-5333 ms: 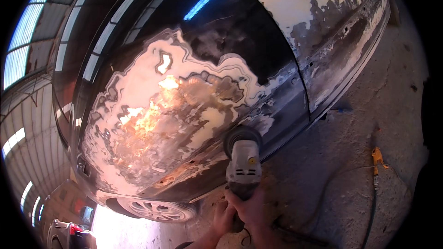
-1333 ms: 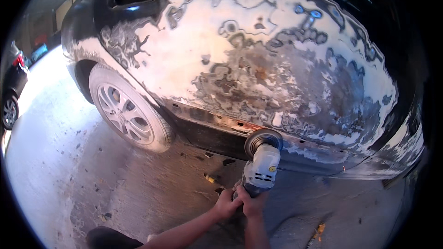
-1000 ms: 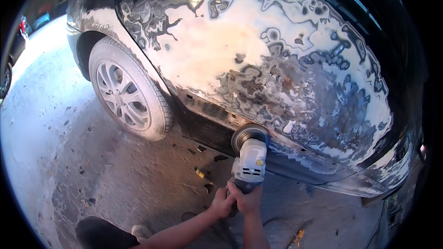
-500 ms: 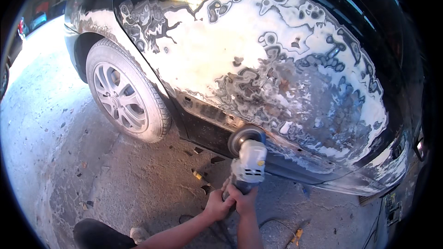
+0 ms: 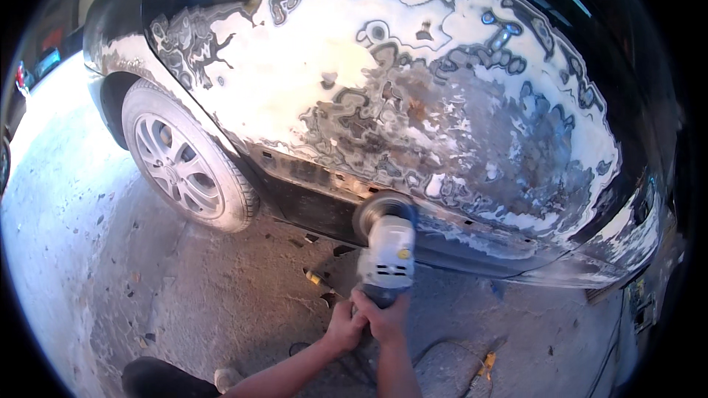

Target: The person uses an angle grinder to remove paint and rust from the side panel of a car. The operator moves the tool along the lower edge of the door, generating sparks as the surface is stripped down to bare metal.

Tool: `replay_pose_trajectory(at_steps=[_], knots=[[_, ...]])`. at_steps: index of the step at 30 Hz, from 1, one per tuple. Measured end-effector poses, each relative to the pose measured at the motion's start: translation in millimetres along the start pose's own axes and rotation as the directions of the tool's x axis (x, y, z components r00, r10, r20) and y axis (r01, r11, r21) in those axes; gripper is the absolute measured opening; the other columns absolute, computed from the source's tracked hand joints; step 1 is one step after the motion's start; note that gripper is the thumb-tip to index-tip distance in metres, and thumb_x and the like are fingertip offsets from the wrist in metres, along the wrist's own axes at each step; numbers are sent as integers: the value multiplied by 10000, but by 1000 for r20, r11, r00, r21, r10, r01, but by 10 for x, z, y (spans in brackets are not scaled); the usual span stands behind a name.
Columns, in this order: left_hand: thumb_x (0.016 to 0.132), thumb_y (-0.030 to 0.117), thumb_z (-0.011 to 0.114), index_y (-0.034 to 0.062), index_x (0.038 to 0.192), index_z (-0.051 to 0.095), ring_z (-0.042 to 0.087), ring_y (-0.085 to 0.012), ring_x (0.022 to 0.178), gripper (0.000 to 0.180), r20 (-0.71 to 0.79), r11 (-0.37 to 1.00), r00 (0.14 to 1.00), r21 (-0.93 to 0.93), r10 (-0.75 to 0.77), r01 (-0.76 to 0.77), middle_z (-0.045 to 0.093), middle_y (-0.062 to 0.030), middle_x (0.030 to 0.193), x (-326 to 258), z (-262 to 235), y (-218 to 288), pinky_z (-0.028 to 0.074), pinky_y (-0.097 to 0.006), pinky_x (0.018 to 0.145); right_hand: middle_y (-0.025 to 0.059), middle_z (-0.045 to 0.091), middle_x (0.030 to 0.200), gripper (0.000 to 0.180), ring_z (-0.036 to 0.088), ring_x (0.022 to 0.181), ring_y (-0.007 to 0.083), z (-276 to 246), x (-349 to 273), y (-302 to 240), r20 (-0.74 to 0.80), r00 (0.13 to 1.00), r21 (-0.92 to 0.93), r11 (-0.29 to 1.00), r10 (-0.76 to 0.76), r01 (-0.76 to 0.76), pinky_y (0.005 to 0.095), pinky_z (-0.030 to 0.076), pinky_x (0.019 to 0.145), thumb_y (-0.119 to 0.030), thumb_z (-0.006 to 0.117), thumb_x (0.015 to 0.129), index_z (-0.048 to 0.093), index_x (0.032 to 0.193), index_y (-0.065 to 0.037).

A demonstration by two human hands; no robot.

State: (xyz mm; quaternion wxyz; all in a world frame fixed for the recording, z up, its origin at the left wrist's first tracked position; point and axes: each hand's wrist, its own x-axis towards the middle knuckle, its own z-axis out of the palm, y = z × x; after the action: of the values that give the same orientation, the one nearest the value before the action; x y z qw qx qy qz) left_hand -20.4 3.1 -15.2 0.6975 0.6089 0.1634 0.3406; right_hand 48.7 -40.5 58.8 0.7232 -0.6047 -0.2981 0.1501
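Note:
Both my hands grip a grey-white angle grinder (image 5: 389, 247) by its dark rear body. My left hand (image 5: 345, 328) wraps the handle end from the left, and my right hand (image 5: 386, 318) closes around it from the right, their fingers meeting. The grinder's round disc (image 5: 373, 215) looks blurred and lies against the car's lower sill (image 5: 313, 175), under the door. Above it, the dark car door (image 5: 287, 96) is covered with white and grey sanded filler patches and some bare metal. Whether the disc presses on the sill is hard to see.
A dusty wheel (image 5: 181, 162) stands left of the sill. On the concrete floor (image 5: 184, 287) lie dark chips, a small yellow-and-black object (image 5: 316, 278), a cable (image 5: 442, 345) and a yellow piece (image 5: 487, 365). My dark-clothed knee (image 5: 162, 379) shows at the lower left.
The view has shifted, so the car appears farther left. Against the car, the grinder has moved slightly right along the sill. Both hands keep their grip on it.

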Motion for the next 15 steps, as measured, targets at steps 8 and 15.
replay_pose_trajectory(at_steps=[8, 15], knots=[[799, 487, 552, -113, 943, 548, 613, -194, 788, 617, 79, 982, 993, 174, -93, 78, 618, -191, 757, -17, 117, 141, 476, -351, 701, 40, 621, 716, 188, 595, 628, 107, -162, -78, -161, -42, 993, 143, 984, 108, -101, 263, 480, 570, -3, 687, 680, 608, 849, -25], [768, 554, 566, -88, 921, 566, 608, -185, 800, 660, 43, 997, 997, 39, -62, 60, 634, -155, 800, -16, 99, 17, 477, -339, 697, 45, 613, 721, 190, 599, 642, 131, -105, -34, -242, 16, 995, 53, 993, 100, -101, 290, 487, 578, -49, 707, 673, 603, 830, -25]])
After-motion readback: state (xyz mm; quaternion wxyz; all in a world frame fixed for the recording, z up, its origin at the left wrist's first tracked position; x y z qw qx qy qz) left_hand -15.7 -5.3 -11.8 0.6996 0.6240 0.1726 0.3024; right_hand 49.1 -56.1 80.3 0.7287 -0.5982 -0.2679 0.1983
